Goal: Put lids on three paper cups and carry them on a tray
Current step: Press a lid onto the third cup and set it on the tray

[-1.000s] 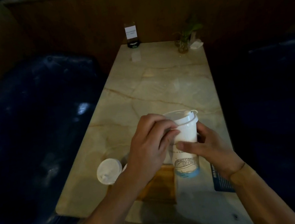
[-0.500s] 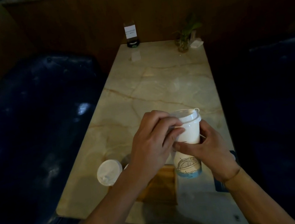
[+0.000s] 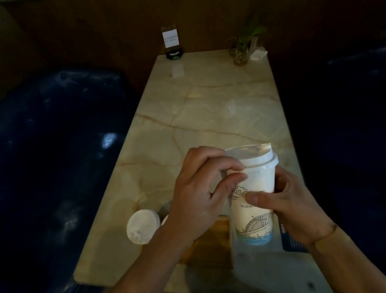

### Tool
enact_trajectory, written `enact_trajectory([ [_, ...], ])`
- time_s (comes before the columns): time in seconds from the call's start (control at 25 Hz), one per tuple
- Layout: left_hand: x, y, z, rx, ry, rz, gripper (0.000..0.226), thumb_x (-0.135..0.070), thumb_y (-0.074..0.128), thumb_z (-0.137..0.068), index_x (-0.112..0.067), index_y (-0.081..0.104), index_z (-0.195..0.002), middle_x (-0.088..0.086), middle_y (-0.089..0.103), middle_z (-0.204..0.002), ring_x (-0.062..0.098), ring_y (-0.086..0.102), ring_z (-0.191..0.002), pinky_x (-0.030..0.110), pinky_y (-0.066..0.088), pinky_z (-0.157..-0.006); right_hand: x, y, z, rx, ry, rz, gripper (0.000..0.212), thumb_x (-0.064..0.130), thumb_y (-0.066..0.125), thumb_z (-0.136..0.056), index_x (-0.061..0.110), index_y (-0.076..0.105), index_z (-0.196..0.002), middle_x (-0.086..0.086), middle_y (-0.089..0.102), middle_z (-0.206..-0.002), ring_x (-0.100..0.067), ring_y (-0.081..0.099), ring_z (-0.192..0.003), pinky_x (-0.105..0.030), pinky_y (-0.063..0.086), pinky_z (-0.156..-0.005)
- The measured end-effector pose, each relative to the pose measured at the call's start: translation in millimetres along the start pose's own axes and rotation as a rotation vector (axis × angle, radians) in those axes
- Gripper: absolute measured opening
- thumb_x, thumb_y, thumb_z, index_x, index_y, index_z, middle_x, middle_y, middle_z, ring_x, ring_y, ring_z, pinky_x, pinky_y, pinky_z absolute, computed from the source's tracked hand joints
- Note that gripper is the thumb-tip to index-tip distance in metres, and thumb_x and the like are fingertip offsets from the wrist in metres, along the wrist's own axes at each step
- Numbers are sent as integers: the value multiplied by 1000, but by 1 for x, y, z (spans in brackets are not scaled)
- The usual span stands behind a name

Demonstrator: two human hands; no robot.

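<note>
Currently right hand grips printed cup centre-frame, left hand fingers pinching its lid rim, apparently seated; second lidded cup lower left beside wooden tray; third cup unseen, carrying pending.

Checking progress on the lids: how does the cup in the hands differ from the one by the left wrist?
The held cup is gripped by both hands, its printed side showing; the other cup stands free on the table, showing mostly its top. The held cup sits further right. Both have white lids.
</note>
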State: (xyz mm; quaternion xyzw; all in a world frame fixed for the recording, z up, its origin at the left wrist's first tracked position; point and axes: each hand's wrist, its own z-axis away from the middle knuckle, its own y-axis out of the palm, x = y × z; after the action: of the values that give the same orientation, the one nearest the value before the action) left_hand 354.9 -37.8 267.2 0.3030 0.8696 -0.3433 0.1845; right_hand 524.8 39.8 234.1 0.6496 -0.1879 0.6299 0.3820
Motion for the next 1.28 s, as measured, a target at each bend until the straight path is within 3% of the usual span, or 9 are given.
enact_trajectory([
  [0.16,1,-1,-2,4,5,57,16,-17,72,-86,-2,72,-90,10,61,-94,22,61,-87,34,54,-76,3,-4,1,8,20,-34,53,1,80,-56,12,69,-107,-18,76,-103,-31,73,-92,-37,60,-73],
  [0.28,2,-2,-4,0,-5,65,15,-14,72,-85,-1,71,-90,10,61,-94,23,61,-86,35,54,-76,3,-2,0,-1,8,-50,64,10,83,-52,9,66,-113,-19,74,-106,-33,72,-95,-37,60,-75],
  [0.44,4,1,-1,-36,-13,9,15,-15,71,-86,0,71,-89,11,61,-92,24,61,-84,37,54,-75,-1,0,-3,-36,-6,-89,83,-1,86,-56,19,50,-128,-19,74,-108,-35,73,-95,-39,61,-74],
  [0.6,8,6,4,-28,-10,-75,16,-15,71,-86,0,72,-89,12,62,-91,23,61,-84,34,53,-76,-1,6,-7,-73,-4,1,87,17,86,-53,25,46,-130,-13,75,-107,-33,73,-96,-39,61,-74],
  [0.8,11,14,5,-10,48,-194,16,-17,72,-87,-2,74,-88,12,65,-90,26,63,-83,37,54,-74,-8,18,-13,-148,-52,182,93,30,89,-50,20,48,-132,-10,68,-117,-30,67,-106,-55,56,-89],
  [0.96,12,16,7,-7,60,-233,17,-20,70,-89,-4,74,-89,11,65,-90,25,62,-84,35,53,-75,-12,25,-15,-257,-71,270,97,51,90,-44,26,52,-129,1,70,-112,-17,69,-100,-46,59,-85],
  [1.04,12,16,6,-7,49,-205,15,-18,71,-88,-3,74,-90,11,65,-91,25,62,-84,34,53,-76,-13,26,-16,-290,-75,275,86,48,88,-46,30,56,-124,3,73,-107,-14,71,-96,-42,61,-82],
  [1.28,15,12,3,-1,-6,-89,11,-13,74,-84,-2,73,-88,11,64,-92,22,60,-86,30,52,-79,-13,18,-13,-259,-33,117,83,40,93,-45,21,60,-118,-9,72,-112,-30,68,-104,-59,55,-89],
])
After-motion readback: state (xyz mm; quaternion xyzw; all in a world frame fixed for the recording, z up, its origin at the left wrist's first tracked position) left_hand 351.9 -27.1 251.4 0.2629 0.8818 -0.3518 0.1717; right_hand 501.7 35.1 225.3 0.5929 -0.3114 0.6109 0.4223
